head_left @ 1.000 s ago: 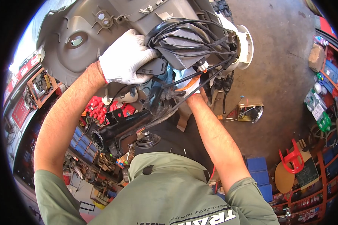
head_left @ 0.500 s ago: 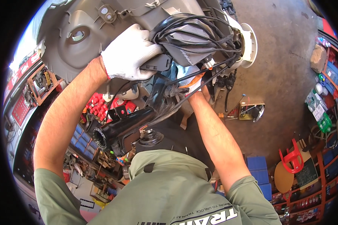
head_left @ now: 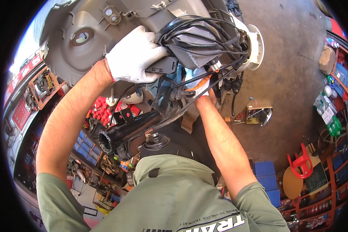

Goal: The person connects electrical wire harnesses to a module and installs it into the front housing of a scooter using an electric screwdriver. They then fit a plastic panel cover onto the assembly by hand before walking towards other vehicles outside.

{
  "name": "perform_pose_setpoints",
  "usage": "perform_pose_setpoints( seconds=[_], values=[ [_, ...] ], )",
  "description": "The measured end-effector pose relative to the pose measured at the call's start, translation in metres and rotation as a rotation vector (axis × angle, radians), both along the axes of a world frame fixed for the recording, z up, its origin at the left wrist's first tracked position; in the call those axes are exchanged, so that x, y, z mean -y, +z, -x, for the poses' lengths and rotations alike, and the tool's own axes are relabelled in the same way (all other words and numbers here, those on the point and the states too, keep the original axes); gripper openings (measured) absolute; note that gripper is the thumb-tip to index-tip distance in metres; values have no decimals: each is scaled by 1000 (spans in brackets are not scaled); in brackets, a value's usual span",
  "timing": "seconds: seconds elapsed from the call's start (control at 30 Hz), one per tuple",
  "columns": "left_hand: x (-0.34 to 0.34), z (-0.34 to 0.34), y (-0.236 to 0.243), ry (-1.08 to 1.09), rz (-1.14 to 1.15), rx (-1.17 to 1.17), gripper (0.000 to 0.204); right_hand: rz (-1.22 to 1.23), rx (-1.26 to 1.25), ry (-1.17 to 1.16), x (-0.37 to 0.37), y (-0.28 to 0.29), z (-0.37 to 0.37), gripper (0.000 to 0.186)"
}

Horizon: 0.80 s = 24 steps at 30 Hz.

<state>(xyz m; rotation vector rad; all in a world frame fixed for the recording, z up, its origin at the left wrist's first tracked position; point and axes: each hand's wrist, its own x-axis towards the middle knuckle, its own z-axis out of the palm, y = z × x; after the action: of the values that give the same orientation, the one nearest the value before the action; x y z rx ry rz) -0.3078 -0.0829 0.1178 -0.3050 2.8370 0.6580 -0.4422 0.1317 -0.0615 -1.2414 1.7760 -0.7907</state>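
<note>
My left hand (head_left: 133,56), in a white knit glove, is closed round a dark grey plastic piece (head_left: 163,65) at the edge of a big grey moulded plastic panel (head_left: 75,48). A looped bundle of black cables (head_left: 199,31) lies just right of it. My right hand (head_left: 200,89), also gloved, reaches in behind black cables below that bundle. Its fingers are mostly hidden, so what they grip does not show. An orange strip (head_left: 199,82) crosses in front of this glove. Nearer me, a black metal tube (head_left: 131,129) with an open, toothed-looking end slants toward the lower left.
A white round rim (head_left: 258,47) stands out right of the cables. On the concrete floor lies a small tray of tools (head_left: 259,115). Blue boxes (head_left: 265,170), a red stool (head_left: 301,161) and shelving (head_left: 331,185) stand at right. Red items (head_left: 100,110) lie beyond the tube.
Both hands keep nearly the same places. My left hand and forearm have shifted very slightly to the right, along with the panel and tube.
</note>
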Motion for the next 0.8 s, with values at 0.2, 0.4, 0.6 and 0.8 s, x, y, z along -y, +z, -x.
perform_pose_setpoints(
  seconds=[0.2, 0.4, 0.6, 0.8],
  values=[
    [1, 2, 1, -7, 7, -2, 46, 20, 302, -119, -4, -31, -7, 23],
    [2, 4, 2, 1, 7, 37, 45, 66, 703, -311, -6, -54, -22, 22],
    [0, 4, 2, 8, 17, 18, 46, 97, 845, -365, -9, -65, -30, 22],
    [0, 4, 0, 4, -18, -51, 46, 121, 1000, -407, -16, -76, -34, 21]
  ],
)
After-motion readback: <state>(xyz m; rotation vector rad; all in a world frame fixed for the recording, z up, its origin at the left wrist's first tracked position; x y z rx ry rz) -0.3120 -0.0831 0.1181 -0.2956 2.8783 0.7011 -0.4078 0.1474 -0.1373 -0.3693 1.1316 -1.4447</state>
